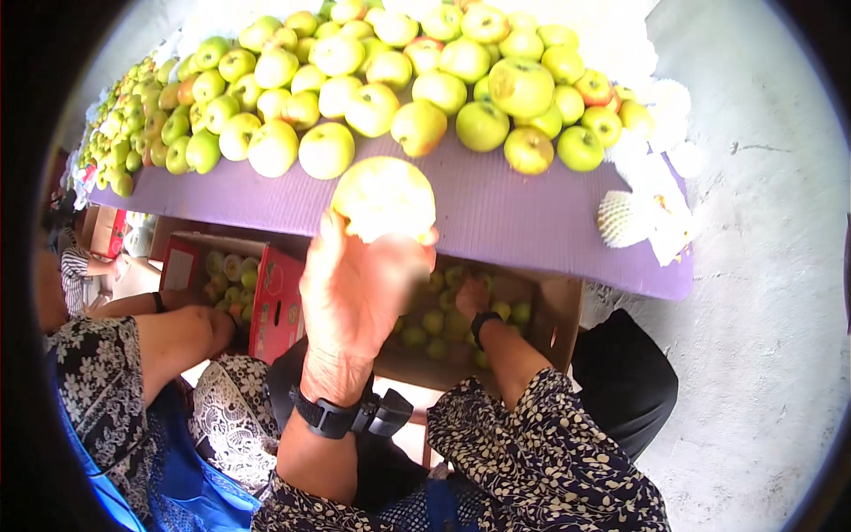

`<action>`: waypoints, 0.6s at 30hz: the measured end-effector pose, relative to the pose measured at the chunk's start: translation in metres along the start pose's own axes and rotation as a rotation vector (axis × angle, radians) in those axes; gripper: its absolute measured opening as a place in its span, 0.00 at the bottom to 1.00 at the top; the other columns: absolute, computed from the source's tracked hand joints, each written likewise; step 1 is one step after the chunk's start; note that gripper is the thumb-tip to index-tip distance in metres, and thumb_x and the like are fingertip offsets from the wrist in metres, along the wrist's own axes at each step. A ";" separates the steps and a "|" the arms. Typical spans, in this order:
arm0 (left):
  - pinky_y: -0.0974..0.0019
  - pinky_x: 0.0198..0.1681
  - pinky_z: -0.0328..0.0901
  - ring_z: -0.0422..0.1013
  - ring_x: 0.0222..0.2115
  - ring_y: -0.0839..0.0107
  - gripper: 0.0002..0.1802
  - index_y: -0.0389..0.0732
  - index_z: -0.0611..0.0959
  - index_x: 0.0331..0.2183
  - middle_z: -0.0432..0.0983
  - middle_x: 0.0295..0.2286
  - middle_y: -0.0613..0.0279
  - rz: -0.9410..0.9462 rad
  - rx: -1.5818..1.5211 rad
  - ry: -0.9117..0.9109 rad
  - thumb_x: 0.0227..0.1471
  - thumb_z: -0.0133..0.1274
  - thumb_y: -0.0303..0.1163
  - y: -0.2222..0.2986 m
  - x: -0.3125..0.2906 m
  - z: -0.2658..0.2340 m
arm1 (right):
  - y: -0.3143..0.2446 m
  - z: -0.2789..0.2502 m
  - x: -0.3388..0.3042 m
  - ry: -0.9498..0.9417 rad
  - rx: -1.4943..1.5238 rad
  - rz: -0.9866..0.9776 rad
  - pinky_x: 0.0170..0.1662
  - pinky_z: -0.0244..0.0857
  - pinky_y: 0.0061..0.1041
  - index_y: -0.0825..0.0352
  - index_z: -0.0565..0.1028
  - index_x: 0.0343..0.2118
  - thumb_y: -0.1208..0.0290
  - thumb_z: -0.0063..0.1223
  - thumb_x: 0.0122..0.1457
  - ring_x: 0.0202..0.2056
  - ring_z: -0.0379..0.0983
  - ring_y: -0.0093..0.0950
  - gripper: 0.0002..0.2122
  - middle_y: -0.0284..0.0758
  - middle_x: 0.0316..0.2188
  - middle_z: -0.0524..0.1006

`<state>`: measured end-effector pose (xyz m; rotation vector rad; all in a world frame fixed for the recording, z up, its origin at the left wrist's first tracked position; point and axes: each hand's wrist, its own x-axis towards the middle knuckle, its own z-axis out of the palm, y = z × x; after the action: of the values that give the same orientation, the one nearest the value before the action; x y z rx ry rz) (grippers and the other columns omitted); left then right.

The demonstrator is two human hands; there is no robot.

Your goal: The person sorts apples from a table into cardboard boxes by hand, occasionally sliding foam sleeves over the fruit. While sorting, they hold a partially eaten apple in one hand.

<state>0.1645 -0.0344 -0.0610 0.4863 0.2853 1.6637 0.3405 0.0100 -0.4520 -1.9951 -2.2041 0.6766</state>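
Note:
My left hand (350,284) is raised in front of the table edge, its fingers wrapped round a pale yellow apple (386,197) that is washed out by bright light. Part of this hand is blurred. Lower and to the right, my right hand (472,297) reaches down into a cardboard box (556,324) among green apples (434,321). Its fingers are mostly hidden there, so its grip does not show. Both wrists wear black bands.
Many green and yellow apples (337,55) cover the purple tabletop (505,213). White foam fruit nets (620,217) lie at its right end. To the left, another person's arm (191,319) reaches into a red box (277,306) of apples. A pale wall (762,266) stands on the right.

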 end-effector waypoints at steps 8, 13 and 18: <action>0.61 0.34 0.64 0.71 0.35 0.59 0.29 0.37 0.69 0.47 0.72 0.40 0.53 0.019 0.004 0.114 0.52 0.51 0.49 0.014 -0.005 -0.007 | -0.042 -0.068 -0.009 -0.376 0.075 -0.078 0.48 0.59 0.45 0.73 0.58 0.55 0.64 0.54 0.45 0.46 0.63 0.51 0.34 0.56 0.43 0.68; 0.63 0.31 0.64 0.71 0.34 0.60 0.30 0.38 0.69 0.47 0.73 0.39 0.54 0.034 0.030 0.050 0.49 0.53 0.49 0.007 0.000 -0.004 | -0.055 -0.148 -0.049 -0.261 0.243 -0.390 0.53 0.56 0.42 0.70 0.60 0.52 0.63 0.53 0.47 0.51 0.62 0.46 0.29 0.50 0.47 0.67; 0.64 0.31 0.64 0.71 0.34 0.61 0.30 0.41 0.69 0.47 0.73 0.39 0.56 0.073 0.011 0.008 0.48 0.55 0.49 0.004 0.001 0.001 | -0.086 -0.211 -0.064 -0.443 0.085 -0.414 0.51 0.59 0.43 0.66 0.64 0.47 0.60 0.57 0.44 0.49 0.64 0.46 0.27 0.46 0.46 0.68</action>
<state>0.1617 -0.0336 -0.0579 0.5037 0.2857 1.7356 0.3457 -0.0014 -0.2153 -1.3743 -2.6538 1.2086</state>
